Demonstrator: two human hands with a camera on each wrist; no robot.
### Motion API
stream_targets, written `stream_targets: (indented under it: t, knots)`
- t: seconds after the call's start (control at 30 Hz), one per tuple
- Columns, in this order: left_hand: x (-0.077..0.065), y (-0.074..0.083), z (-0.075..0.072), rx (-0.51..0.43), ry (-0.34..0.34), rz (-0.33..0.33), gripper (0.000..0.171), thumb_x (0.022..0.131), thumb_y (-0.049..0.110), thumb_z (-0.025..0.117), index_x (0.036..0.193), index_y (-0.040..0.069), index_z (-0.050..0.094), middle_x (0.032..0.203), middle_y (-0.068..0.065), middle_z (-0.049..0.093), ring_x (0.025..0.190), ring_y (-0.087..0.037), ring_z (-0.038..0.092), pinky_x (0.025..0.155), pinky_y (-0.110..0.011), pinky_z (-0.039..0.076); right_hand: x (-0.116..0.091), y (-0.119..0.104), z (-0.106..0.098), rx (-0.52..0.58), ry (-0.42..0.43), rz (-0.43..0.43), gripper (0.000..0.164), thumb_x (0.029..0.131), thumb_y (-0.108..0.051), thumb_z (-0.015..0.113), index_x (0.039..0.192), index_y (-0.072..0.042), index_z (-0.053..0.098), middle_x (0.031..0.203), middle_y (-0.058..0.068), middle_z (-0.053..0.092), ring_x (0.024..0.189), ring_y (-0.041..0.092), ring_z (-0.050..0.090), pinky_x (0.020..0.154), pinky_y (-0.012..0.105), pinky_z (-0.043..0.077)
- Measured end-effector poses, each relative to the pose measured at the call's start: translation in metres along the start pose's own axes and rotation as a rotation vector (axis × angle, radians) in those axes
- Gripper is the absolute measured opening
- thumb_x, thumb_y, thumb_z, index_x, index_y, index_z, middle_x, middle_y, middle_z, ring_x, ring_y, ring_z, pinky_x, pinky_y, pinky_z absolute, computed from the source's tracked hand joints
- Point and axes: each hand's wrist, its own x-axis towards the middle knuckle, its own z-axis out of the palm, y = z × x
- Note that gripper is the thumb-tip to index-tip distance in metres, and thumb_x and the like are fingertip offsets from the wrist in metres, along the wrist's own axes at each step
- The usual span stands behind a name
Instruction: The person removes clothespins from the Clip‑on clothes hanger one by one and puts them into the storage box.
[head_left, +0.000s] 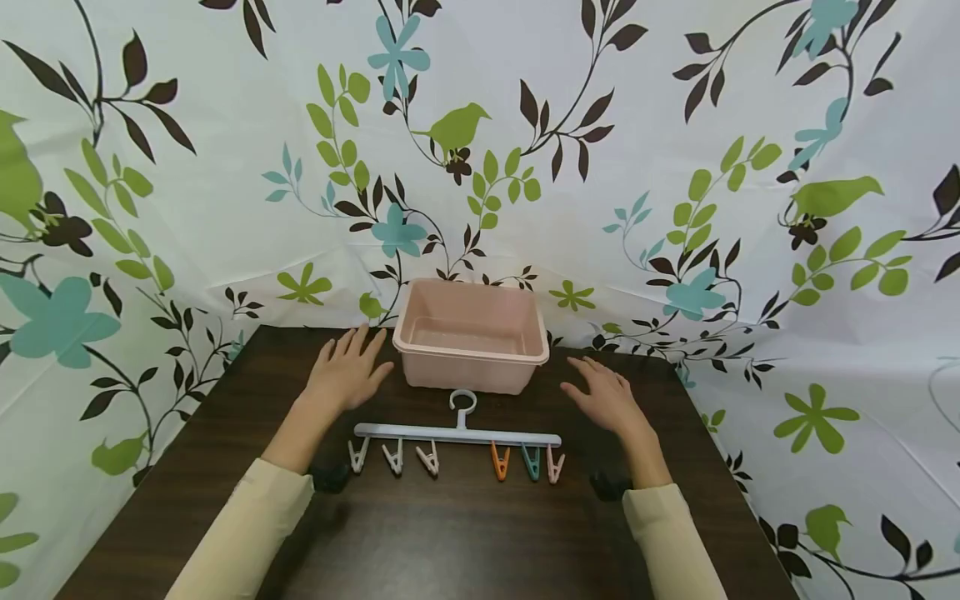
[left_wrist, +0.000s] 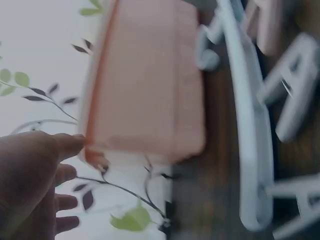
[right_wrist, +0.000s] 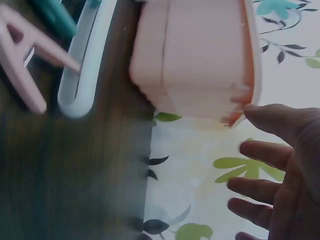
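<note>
A pink plastic basin (head_left: 472,367) stands at the back of the dark table, with nothing visible inside. My left hand (head_left: 345,371) hovers at its left side, fingers spread and straight. On the other side my right hand (head_left: 606,396) reaches toward the basin's right wall, fingers extended and holding nothing. In front of the basin lies a pale hanger bar (head_left: 457,434) with a hook (head_left: 462,402) pointing at the basin. Along its near edge sit three whitish clothespins (head_left: 393,457), an orange clothespin (head_left: 500,461), a teal clothespin (head_left: 531,462) and a pink clothespin (head_left: 555,464).
A white cloth (head_left: 675,108) printed with leaves, birds and flowers hangs behind the table and along both sides. The dark wood tabletop (head_left: 465,542) extends in front of the clothespins. Dark wrist bands (head_left: 330,475) sit under the forearms.
</note>
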Motion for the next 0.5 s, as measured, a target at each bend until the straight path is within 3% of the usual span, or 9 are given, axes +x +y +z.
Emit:
stream_targets:
  t: [0.1, 0.23, 0.5]
  knots:
    - [-0.004, 0.015, -0.002, 0.007, 0.034, 0.016, 0.069, 0.115, 0.045, 0.046, 0.171, 0.01, 0.028, 0.174, -0.026, 0.029, 0.16, -0.049, 0.028, 0.128, -0.069, 0.02, -0.007, -0.002, 0.003, -0.01, 0.004, -0.038, 0.06, 0.109, -0.042, 0.063, 0.159, -0.011, 0.053, 0.163, 0.022, 0.051, 0.149, 0.049, 0.047, 0.116, 0.079, 0.029]
    - [-0.006, 0.03, -0.004, 0.02, 0.047, 0.016, 0.07, 0.113, 0.045, 0.052, 0.168, 0.006, 0.034, 0.166, -0.024, 0.044, 0.152, -0.048, 0.042, 0.124, -0.067, 0.03, -0.014, -0.004, 0.01, 0.046, -0.019, -0.061, 0.055, 0.109, -0.041, 0.063, 0.155, -0.012, 0.057, 0.157, 0.017, 0.059, 0.144, 0.045, 0.056, 0.116, 0.072, 0.038]
    - [-0.015, 0.04, -0.001, -0.009, 0.045, -0.043, 0.075, 0.113, 0.045, 0.052, 0.168, -0.001, 0.03, 0.163, -0.028, 0.047, 0.148, -0.05, 0.046, 0.118, -0.068, 0.036, -0.024, -0.005, 0.035, 0.138, -0.089, -0.038, 0.048, 0.108, -0.033, 0.067, 0.15, -0.011, 0.062, 0.151, 0.014, 0.065, 0.141, 0.041, 0.059, 0.114, 0.064, 0.046]
